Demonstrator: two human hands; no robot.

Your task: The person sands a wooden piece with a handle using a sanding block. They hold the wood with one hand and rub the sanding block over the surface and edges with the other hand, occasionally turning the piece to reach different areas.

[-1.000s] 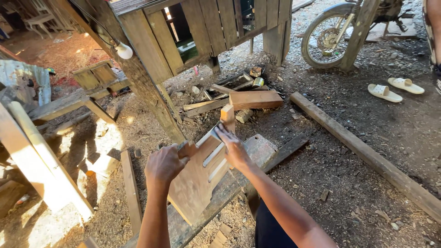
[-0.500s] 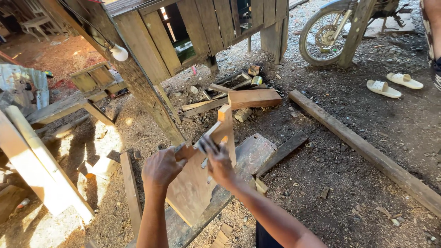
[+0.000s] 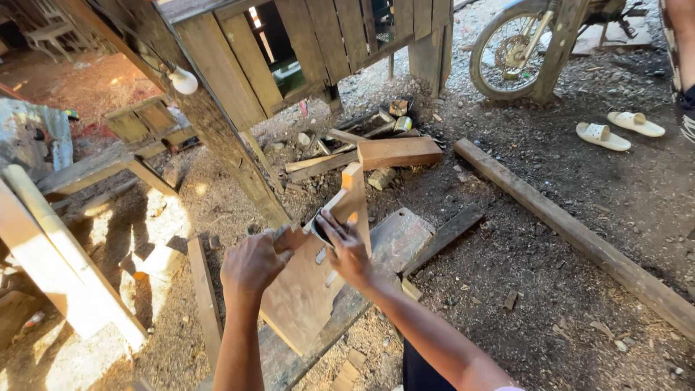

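Note:
My left hand (image 3: pixel 253 264) grips the upper left corner of a flat brown wooden board (image 3: pixel 300 300) that stands tilted on a grey plank (image 3: pixel 394 239). My right hand (image 3: pixel 347 250) holds a small metal square (image 3: pixel 321 217) against the board's top edge, close to the left hand. Just behind my right fingers a narrow pale wooden strip (image 3: pixel 355 195) rises upright along the board's right side. My hands hide how the strip and the board meet.
A slanted wooden post (image 3: pixel 217 137) with a light bulb (image 3: pixel 183 81) stands at the left, and a slatted wall lies behind it. A thick plank (image 3: pixel 398 152) lies among offcuts. A long beam (image 3: pixel 579 232), two sandals (image 3: pixel 601 135) and a motorcycle wheel (image 3: pixel 507 51) are on the right. Pale timbers (image 3: pixel 51 261) lean at the left.
My right hand has slid left along the board's top edge with the metal square, ending close to my left hand. The left hand keeps its hold.

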